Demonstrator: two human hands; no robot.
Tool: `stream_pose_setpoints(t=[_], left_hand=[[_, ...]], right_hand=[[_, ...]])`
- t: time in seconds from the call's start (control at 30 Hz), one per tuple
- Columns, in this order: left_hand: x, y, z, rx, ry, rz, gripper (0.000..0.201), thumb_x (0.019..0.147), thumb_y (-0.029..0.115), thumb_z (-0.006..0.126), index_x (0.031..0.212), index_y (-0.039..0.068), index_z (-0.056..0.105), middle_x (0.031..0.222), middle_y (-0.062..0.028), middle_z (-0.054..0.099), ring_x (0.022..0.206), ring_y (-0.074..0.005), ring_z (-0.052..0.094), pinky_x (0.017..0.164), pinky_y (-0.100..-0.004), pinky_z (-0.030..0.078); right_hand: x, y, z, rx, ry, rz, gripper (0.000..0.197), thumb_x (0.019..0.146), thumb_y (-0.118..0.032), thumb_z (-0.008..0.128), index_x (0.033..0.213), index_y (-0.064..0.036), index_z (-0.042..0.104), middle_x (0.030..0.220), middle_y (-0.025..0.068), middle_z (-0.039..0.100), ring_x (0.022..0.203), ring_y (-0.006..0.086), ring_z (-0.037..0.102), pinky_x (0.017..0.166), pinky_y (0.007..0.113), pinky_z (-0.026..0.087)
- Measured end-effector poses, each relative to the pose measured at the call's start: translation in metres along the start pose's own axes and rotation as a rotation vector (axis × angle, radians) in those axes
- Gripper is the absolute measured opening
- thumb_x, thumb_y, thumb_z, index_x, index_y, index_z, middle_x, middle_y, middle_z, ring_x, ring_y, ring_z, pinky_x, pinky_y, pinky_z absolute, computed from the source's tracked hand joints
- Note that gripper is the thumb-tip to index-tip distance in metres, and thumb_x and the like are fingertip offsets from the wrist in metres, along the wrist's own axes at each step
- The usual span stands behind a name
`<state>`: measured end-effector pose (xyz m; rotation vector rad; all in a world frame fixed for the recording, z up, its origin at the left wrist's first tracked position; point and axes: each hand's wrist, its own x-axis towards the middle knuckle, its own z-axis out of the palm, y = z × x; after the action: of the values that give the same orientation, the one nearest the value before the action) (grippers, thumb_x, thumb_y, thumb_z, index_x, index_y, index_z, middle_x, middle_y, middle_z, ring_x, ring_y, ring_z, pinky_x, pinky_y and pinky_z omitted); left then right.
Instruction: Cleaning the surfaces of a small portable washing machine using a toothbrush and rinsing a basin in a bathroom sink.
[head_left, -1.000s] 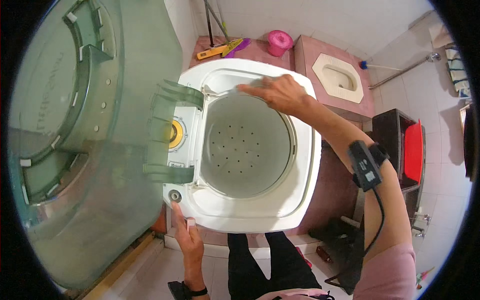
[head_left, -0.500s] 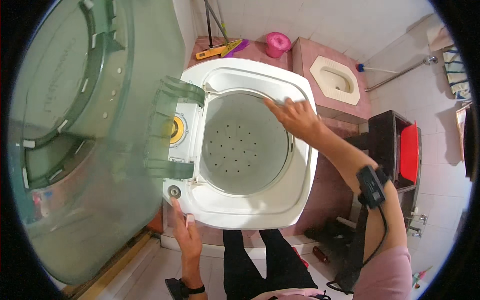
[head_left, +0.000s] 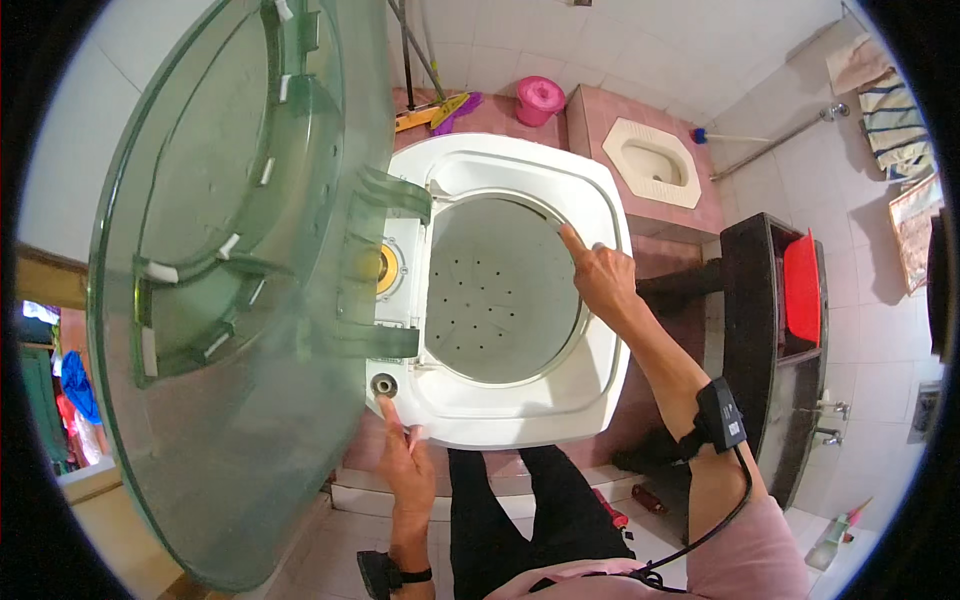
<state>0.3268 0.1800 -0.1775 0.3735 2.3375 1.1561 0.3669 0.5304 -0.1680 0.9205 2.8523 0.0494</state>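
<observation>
On the pink floor [head_left: 498, 115] stands a white washing machine [head_left: 500, 428], the left hand [head_left: 408, 470] at its near-left corner, whose grip I cannot tell, while the right hand [head_left: 608, 285], loose and unclenched, holds one finger [head_left: 571, 238] at the tub rim [head_left: 500, 381].

White-tiled walls [head_left: 490, 45], reddish floor [head_left: 685, 325]

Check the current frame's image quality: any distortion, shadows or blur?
Head view: fisheye blackness swallows the corners; same head view: the translucent green lid looks cloudy, a soft shadow falls on the right wall beside the hanging cloths, and the right hand looks reasonably sharp.
</observation>
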Motion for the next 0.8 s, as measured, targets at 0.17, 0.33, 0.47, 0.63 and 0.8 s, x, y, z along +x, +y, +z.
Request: stream_pose_setpoints(t=[0.17, 0.33, 0.47, 0.63, 0.8], left_hand=[[0.001, 0.009, -0.003, -0.032, 0.032, 0.074, 0.055, 0.087, 0.004, 0.037, 0.139, -0.001, 0.019, 0.134, -0.0233, 0.037, 0.118, -0.0289, 0.043, 0.098, -0.0343, 0.033], [0.001, 0.007, -0.002, 0.065, 0.074, 0.148, 0.052, 0.090, 0.011, 0.037, 0.137, -0.002, 0.021, 0.136, -0.0247, 0.032, 0.123, -0.0328, 0.038, 0.099, -0.0357, 0.032], [0.001, 0.015, 0.005, 0.010, 0.120, 0.143, 0.053, 0.093, 0.022, 0.037, 0.137, -0.002, 0.022, 0.136, -0.0244, 0.033, 0.122, -0.0331, 0.040, 0.097, -0.0372, 0.034], [-0.001, 0.022, 0.006, 0.071, 0.153, 0.120, 0.054, 0.085, 0.000, 0.040, 0.137, -0.003, 0.023, 0.137, -0.0242, 0.032, 0.123, -0.0309, 0.039, 0.098, -0.0344, 0.035], [-0.010, 0.028, -0.007, 0.239, 0.248, 0.168, 0.050, 0.084, -0.001, 0.041, 0.133, -0.002, 0.033, 0.129, -0.0249, 0.041, 0.110, -0.0328, 0.050, 0.090, -0.0374, 0.041]], right_hand=[[0.014, -0.011, 0.016, 0.116, 0.079, -0.071, 0.063, 0.075, -0.004, 0.051, 0.132, -0.0221, 0.035, 0.071, 0.0201, 0.058, 0.056, 0.0316, 0.059, 0.048, 0.042, 0.046], [0.047, -0.023, 0.007, 0.103, 0.132, -0.222, 0.061, 0.076, -0.006, 0.052, 0.133, -0.0178, 0.034, 0.074, 0.0193, 0.059, 0.058, 0.0298, 0.060, 0.050, 0.041, 0.047], [0.038, -0.001, -0.010, -0.049, 0.049, -0.204, 0.061, 0.078, -0.009, 0.053, 0.134, -0.0129, 0.031, 0.076, 0.0189, 0.059, 0.061, 0.0280, 0.061, 0.052, 0.041, 0.047], [-0.035, 0.042, -0.016, -0.109, -0.145, -0.180, 0.064, 0.079, -0.009, 0.051, 0.137, -0.0114, 0.025, 0.076, 0.0150, 0.059, 0.059, 0.0292, 0.059, 0.052, 0.041, 0.047], [-0.070, 0.039, -0.014, -0.115, -0.208, -0.388, 0.062, 0.076, -0.008, 0.052, 0.134, -0.0030, 0.029, 0.067, 0.0110, 0.059, 0.055, 0.0260, 0.059, 0.049, 0.039, 0.047]])
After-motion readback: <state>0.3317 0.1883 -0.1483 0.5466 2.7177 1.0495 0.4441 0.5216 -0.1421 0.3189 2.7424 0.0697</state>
